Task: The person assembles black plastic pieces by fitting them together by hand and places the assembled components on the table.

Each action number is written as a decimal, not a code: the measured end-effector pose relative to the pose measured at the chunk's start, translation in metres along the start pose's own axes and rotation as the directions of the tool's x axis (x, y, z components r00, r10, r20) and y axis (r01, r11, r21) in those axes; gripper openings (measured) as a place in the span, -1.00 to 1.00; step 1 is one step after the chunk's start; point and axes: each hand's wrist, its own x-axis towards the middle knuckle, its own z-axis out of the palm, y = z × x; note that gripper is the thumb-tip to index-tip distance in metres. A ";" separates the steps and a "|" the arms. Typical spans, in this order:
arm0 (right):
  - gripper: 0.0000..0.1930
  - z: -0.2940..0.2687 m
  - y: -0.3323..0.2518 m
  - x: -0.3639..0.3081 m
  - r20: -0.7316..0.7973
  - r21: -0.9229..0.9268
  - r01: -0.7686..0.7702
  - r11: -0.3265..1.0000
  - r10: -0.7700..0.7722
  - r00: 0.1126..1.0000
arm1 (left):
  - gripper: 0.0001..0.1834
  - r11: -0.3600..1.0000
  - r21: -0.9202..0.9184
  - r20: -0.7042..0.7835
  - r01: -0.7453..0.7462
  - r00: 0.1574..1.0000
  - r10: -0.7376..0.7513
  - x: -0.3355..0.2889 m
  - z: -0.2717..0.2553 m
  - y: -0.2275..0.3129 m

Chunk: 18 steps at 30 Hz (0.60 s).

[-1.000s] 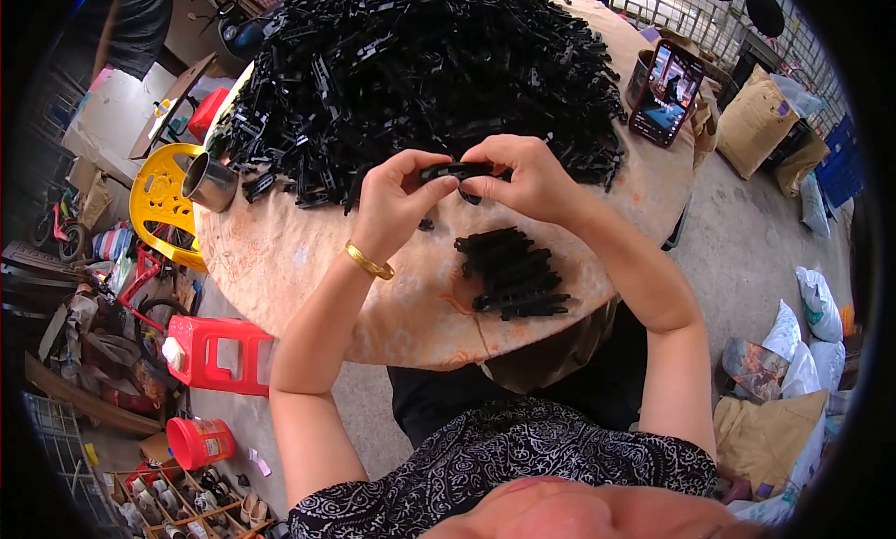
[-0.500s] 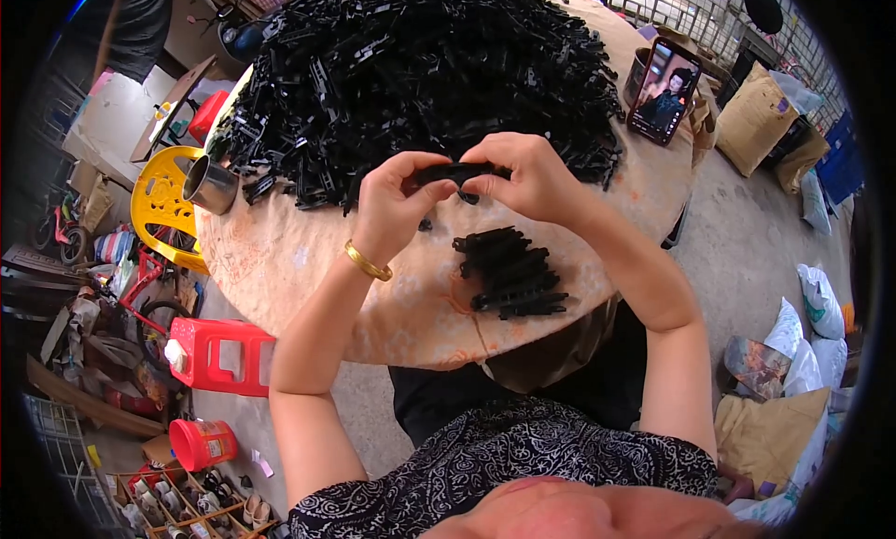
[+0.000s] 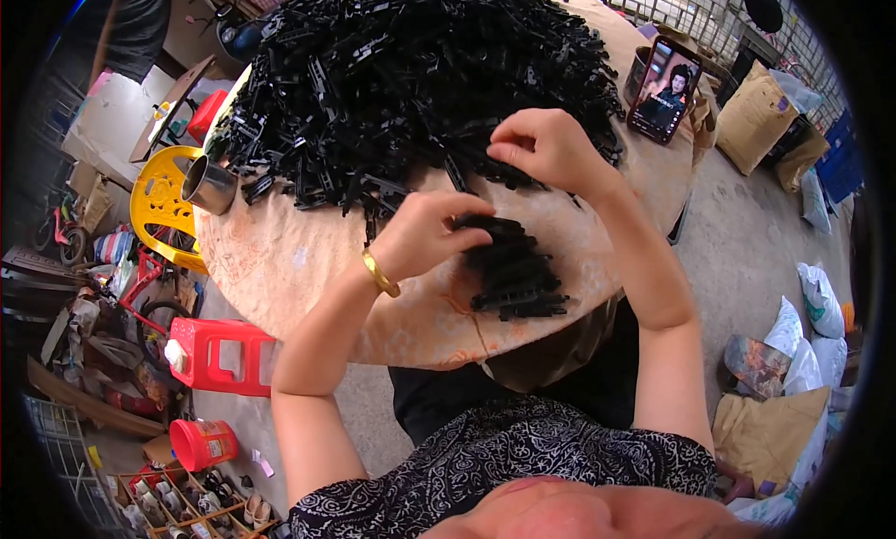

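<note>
A great heap of black plastic parts (image 3: 401, 82) covers the far part of a round table. Nearer me lies a small neat row of similar narrow black pieces (image 3: 518, 280), side by side. At that row's far end my left hand (image 3: 431, 229), with a gold bangle on its wrist, pinches a black plastic part (image 3: 478, 229) between thumb and fingers. My right hand (image 3: 551, 149) hovers at the heap's near right edge, its fingers curled toward the thumb. Whether a piece is between those fingertips is hidden.
A peach patterned cloth (image 3: 280, 268) covers the table. A phone (image 3: 664, 89) leans against a tin at the right; a metal cup (image 3: 211, 184) lies tilted at the left. Beside the table are a yellow chair (image 3: 166, 208), a red stool (image 3: 219, 356) and a red bucket (image 3: 202, 444).
Both hands held a black part together; now they are apart. My left hand has come nearer to the small row with a part, while my right hand has moved right and away toward the heap.
</note>
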 end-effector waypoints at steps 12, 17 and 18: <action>-0.91 0.019 -0.005 0.000 -0.251 -0.154 0.133 0.979 -0.169 0.953 | -0.65 0.731 0.677 -0.097 -0.085 0.974 0.204 0.022 0.005 -0.028; -0.82 0.004 -0.018 0.001 0.056 0.649 -0.218 0.729 0.241 0.969 | -0.79 0.980 -0.049 -0.257 0.194 0.945 -0.200 0.016 -0.008 -0.006; -0.78 0.004 -0.019 0.000 0.069 0.726 -0.207 0.656 0.231 0.971 | -0.83 0.812 -0.436 -0.117 0.388 0.870 -0.478 0.015 -0.013 -0.003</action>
